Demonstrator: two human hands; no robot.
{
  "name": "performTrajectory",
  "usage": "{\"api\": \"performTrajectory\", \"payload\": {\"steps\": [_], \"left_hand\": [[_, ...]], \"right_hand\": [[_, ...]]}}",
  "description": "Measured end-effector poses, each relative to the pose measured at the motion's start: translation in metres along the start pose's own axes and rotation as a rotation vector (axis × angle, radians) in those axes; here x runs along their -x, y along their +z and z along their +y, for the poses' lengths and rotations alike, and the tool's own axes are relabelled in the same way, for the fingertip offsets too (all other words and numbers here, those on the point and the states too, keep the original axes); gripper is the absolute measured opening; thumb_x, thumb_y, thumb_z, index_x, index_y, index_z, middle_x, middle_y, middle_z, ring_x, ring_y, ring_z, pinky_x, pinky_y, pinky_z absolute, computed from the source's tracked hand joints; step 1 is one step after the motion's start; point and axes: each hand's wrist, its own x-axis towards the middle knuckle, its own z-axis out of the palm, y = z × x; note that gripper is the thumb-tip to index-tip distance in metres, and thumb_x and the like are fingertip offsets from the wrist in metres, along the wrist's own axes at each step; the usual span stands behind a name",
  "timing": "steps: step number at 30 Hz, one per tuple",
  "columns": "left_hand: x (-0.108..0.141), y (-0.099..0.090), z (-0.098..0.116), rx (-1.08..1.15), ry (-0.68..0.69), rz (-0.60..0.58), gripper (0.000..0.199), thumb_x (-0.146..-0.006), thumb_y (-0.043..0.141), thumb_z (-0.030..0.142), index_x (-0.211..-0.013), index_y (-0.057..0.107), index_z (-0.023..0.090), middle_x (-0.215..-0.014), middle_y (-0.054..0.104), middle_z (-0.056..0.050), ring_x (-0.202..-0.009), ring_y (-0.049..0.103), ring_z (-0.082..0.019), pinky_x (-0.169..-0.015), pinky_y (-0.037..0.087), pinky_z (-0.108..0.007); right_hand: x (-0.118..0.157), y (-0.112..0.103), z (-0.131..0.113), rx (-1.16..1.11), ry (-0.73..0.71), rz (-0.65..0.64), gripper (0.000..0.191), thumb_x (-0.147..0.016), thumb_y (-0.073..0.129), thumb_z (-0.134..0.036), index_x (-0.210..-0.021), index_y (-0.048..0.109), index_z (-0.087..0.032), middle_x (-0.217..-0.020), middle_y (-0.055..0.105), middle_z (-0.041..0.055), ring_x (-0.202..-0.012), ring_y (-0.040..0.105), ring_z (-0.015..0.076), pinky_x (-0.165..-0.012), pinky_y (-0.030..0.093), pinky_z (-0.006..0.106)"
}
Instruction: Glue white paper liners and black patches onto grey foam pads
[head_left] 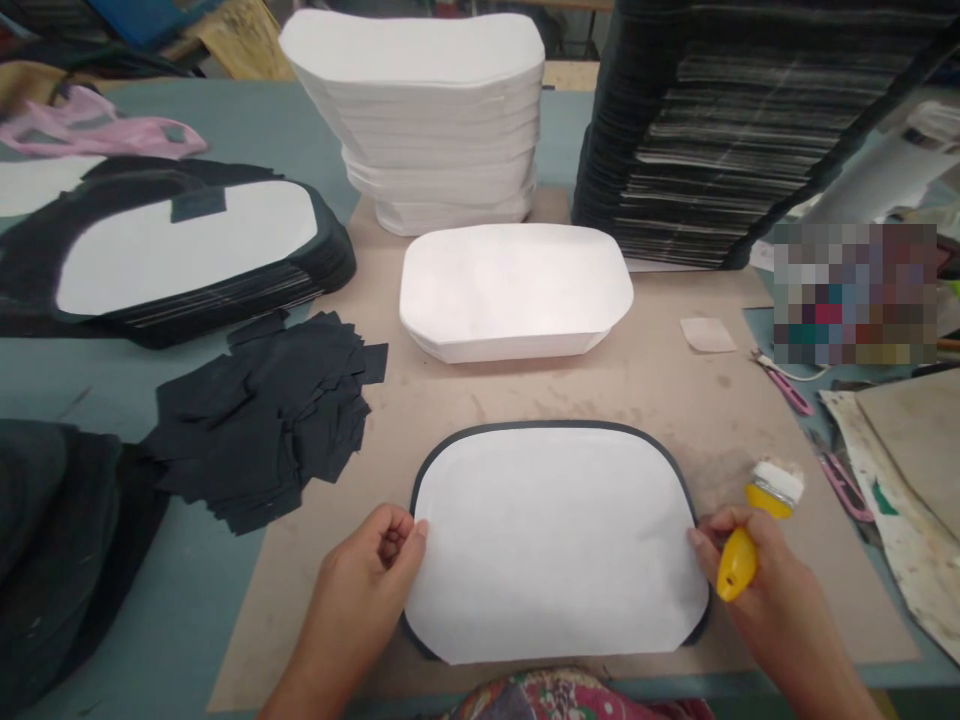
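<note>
Left hand (367, 580): grasping the left edge of the white paper sheet (555, 540), pinched between thumb and fingers.

Right hand (757, 570): clenched around the yellow-handled brush (736, 565), with the fingertips (697, 537) touching the sheet's right edge.

Brush head: white-tipped, angled up and away, just beyond the sheet's right edge.

Sheet position: lying flat on the dark panel (547, 425), on the tan board (660, 400), with a dark rim showing along the far edge and curved sides.

Risk, alignment: with only 2 edges held, a slip of either hand could skew the sheet and leave the rim uneven.

Risk, marking: the brush tip is close, so a careless turn of the right wrist could smear or mark the sheet.

Risk, clutter: the black offcuts (262, 420) lie near the left hand, and a sleeve catching them could drag scraps onto the board.

Middle distance: a white formed piece (516, 290) sits directly beyond the sheet, with pink snips (787, 390) to the right.

Far: a white stack (412, 120) and a black stack (720, 130) lean slightly, so a knock could topple either.
</note>
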Motion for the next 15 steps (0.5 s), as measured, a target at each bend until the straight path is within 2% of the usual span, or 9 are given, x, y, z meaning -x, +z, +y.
{"api": "performTrajectory", "payload": {"steps": [9, 15], "left_hand": [[-0.004, -0.001, -0.003, -0.107, -0.021, -0.006, 0.041, -0.077, 0.053, 0.065, -0.071, 0.056, 0.025, -0.06, 0.06, 0.001, -0.057, 0.06, -0.019, -0.056, 0.044, -0.027], [-0.011, -0.007, -0.01, -0.211, 0.032, -0.028, 0.043, -0.075, 0.054, 0.067, -0.074, 0.059, 0.025, -0.063, 0.064, 0.0, -0.06, 0.062, -0.021, -0.058, 0.044, -0.028]], "right_hand": [[-0.003, 0.004, 0.002, -0.052, -0.028, -0.058, 0.019, -0.09, 0.056, -0.045, -0.093, 0.048, -0.028, -0.079, 0.068, 0.0007, -0.063, 0.067, 0.0209, -0.058, 0.049, 0.03], [-0.011, -0.002, -0.005, -0.046, -0.063, -0.106, 0.015, -0.087, 0.055, -0.04, -0.089, 0.048, -0.027, -0.072, 0.065, 0.0005, -0.058, 0.063, 0.0202, -0.055, 0.044, 0.029]]}}
